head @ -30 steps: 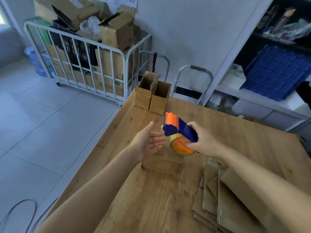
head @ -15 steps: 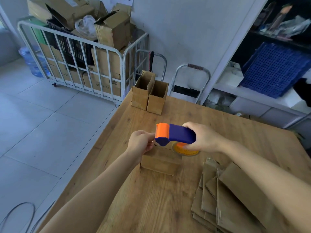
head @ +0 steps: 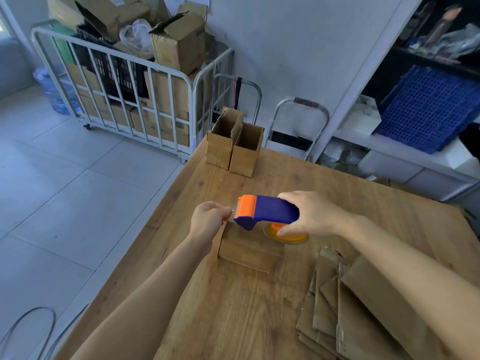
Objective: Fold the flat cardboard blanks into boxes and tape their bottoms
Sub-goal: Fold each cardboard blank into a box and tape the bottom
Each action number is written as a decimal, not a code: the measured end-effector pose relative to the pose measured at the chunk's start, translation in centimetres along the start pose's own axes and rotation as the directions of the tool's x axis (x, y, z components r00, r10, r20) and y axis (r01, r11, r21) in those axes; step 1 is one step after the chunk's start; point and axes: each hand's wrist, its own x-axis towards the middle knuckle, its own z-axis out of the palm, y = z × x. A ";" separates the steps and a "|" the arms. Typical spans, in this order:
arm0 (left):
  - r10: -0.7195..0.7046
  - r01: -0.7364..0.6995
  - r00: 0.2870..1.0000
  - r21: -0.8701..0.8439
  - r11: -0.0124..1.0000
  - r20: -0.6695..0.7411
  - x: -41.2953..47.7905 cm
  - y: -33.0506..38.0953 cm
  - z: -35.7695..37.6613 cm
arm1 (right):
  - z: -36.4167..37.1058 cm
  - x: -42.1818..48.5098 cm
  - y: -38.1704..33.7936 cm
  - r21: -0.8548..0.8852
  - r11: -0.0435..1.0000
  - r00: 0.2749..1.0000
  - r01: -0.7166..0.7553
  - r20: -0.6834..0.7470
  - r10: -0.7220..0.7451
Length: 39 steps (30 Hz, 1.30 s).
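Box three at the taping step, tape not on yet.

Wooden table (head: 233, 307) carries it all; places are relative to the box in work (head: 246, 252), which lies mid-table on its side. Stack of flat blanks (head: 358, 320) sits near-right of it, several left to fold. Two upright boxes (head: 244, 158) stand beyond it at the far table edge, tops open; they look done, but their bottoms are hidden. Tape dispenser (head: 270, 210) hovers just above it. The right hand (head: 309, 214) is wrapped round the dispenser's blue handle. The left hand (head: 207, 220) pinches the tape end (head: 232, 213) at the orange nose. No tape seen on the box. Left, by my read: pull the tape, seal this bottom, then work through the stack.
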 end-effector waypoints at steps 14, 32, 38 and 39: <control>0.153 -0.119 0.984 0.314 0.942 -0.087 2.4 -0.8 -2.0 | -0.7 1.0 -0.6 -0.019 1.000 0.999 -0.025 0.036 0.025; -0.088 0.102 0.990 -0.135 0.986 0.107 2.7 -2.5 -0.8 | -0.2 1.6 -0.3 0.194 0.977 0.996 -0.089 -0.008 0.092; -0.089 0.092 0.987 -0.018 0.996 0.131 3.6 -1.5 -0.6 | -0.4 1.8 -0.4 0.211 0.969 0.991 -0.129 0.010 0.130; -0.092 0.092 0.987 0.009 0.996 0.129 3.8 -1.3 -0.5 | -0.4 1.9 -0.5 0.226 0.963 0.989 -0.147 0.020 0.146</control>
